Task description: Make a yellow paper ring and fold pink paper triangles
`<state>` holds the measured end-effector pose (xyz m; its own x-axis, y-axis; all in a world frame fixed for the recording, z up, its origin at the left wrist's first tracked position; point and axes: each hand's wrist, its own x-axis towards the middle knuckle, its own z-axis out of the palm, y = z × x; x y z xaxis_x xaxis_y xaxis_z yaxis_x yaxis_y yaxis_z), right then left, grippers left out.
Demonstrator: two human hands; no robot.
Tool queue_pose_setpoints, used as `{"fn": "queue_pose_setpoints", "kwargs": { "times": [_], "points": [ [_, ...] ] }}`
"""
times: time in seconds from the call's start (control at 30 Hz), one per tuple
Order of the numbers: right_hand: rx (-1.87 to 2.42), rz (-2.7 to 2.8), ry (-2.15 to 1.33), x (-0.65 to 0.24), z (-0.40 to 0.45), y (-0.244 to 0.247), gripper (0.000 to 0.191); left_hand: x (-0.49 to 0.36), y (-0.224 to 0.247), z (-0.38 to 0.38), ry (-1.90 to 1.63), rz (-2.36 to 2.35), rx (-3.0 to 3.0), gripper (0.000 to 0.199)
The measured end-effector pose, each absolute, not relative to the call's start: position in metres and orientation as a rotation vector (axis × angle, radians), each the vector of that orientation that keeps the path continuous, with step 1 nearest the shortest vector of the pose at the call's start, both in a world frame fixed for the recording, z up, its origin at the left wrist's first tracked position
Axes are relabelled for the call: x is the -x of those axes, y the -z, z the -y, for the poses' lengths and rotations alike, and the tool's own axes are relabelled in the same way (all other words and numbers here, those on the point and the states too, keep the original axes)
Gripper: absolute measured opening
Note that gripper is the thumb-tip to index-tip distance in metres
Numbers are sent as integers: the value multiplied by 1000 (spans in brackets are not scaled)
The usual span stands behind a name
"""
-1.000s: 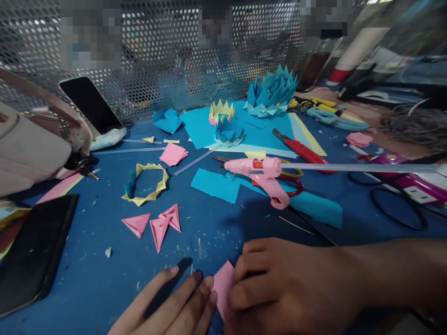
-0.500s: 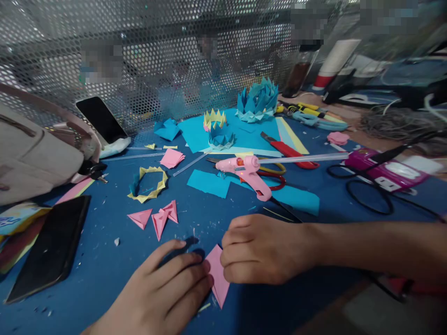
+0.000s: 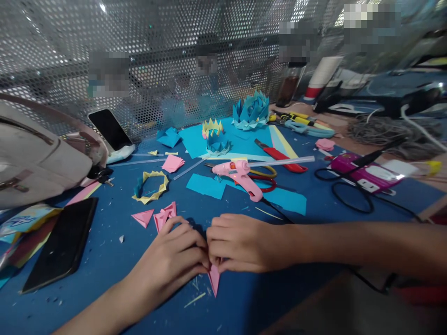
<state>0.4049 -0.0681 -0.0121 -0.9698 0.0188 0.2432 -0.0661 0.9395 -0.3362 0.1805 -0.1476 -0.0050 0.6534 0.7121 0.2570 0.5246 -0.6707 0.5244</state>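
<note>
A folded pink paper (image 3: 214, 280) lies on the blue tabletop, its narrow point toward me and its upper part hidden under my fingers. My left hand (image 3: 179, 253) is closed on its left edge with bent fingers. From the right, my right hand (image 3: 244, 242) grips the same paper, fingers curled and thumb low, so the two hands nearly touch. Just beyond my left hand are folded pink triangles (image 3: 143, 217), some partly covered by that hand. A pink hot glue gun (image 3: 240, 174) with a clear glue stick lies beyond my right hand.
Behind stand a blue paper lotus (image 3: 251, 111) and a yellow paper ring (image 3: 151, 187). Red-handled cutters (image 3: 286, 160) and a purple device (image 3: 366, 172) with black cable lie right. Left are a black phone (image 3: 61, 244) and a pale bag (image 3: 38, 153). A perforated metal screen (image 3: 157, 60) closes the back.
My hands have come closer together over the pink paper, and it shows narrower, with less of it visible. My left hand now partly covers the loose pink triangles. The view has shifted slightly.
</note>
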Motion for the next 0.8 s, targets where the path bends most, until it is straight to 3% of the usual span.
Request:
{"fn": "queue_pose_setpoints", "kwargs": {
  "times": [0.27,0.47,0.67,0.8],
  "points": [
    [86,2798,-659,-405,68,13,17,-186,4,151,-625,-1125,-2395,2],
    [148,2751,-668,-407,67,12,22,-190,13,155,-823,-1180,-2716,20],
    [34,2703,-346,-410,69,10,18,-187,14,164,-857,-1056,-2957,40],
    [-69,2682,-117,-414,70,8,29,-184,28,174,-996,-1005,-3007,30]
  ]
}}
